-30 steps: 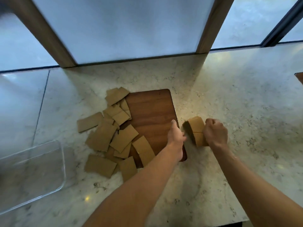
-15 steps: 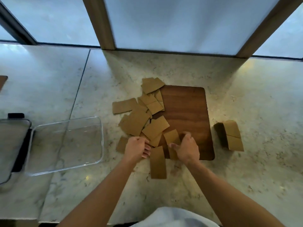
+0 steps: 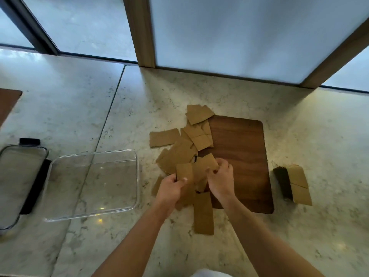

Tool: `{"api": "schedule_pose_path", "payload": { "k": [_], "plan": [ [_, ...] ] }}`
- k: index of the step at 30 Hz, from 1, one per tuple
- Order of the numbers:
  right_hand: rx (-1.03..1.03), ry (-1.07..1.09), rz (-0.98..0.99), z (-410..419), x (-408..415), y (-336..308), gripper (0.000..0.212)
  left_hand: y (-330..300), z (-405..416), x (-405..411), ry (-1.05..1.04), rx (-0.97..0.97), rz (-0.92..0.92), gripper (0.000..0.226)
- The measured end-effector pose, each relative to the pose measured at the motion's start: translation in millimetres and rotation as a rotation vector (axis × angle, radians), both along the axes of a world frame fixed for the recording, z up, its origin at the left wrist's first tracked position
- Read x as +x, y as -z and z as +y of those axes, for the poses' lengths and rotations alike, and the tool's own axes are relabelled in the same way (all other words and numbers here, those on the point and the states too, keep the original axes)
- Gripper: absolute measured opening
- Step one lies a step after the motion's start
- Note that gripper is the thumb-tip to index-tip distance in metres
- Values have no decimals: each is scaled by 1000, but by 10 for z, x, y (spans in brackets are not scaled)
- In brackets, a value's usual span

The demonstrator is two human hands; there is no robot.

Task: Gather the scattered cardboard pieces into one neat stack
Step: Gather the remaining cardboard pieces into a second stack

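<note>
Marble counter (image 3: 199, 92) below frosted windows, scattered cardboard pieces (image 3: 179, 152) half on a wooden board (image 3: 239, 148).

A started stack (image 3: 298, 183) stands right of the board, well apart from the loose heap, so most of the gathering looks undone: many pieces overlap across the board's left edge and one long piece (image 3: 203, 212) lies nearest the person. The left hand (image 3: 171, 186) pinches an upright piece (image 3: 184, 172); the right hand (image 3: 220, 178), fingers curled, grips another piece (image 3: 206, 164) beside it. A clear container (image 3: 135, 176) and a lid (image 3: 20, 176) sit to the left.
</note>
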State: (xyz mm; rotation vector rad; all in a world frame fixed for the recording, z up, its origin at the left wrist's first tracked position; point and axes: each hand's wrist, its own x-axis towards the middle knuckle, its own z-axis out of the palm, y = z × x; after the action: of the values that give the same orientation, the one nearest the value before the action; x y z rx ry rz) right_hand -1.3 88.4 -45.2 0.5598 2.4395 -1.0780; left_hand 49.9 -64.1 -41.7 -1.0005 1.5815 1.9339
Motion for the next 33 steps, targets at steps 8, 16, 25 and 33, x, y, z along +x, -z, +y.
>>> {"api": "schedule_pose_path", "payload": {
  "k": [8, 16, 25, 33],
  "plan": [
    [355, -649, 100, 66, -385, 73, 117, 15, -343, 66, -71, 150, 64, 66],
    [92, -397, -41, 637, -323, -24, 23, 13, -101, -33, -103, 168, 33, 26],
    [-592, -80, 33, 275, 134, -399, 20, -159, 91, -88, -126, 164, 37, 47],
    [-698, -105, 206, 161, 215, -413, 41, -287, -34, 67, -215, 472, 29, 32]
  ]
}}
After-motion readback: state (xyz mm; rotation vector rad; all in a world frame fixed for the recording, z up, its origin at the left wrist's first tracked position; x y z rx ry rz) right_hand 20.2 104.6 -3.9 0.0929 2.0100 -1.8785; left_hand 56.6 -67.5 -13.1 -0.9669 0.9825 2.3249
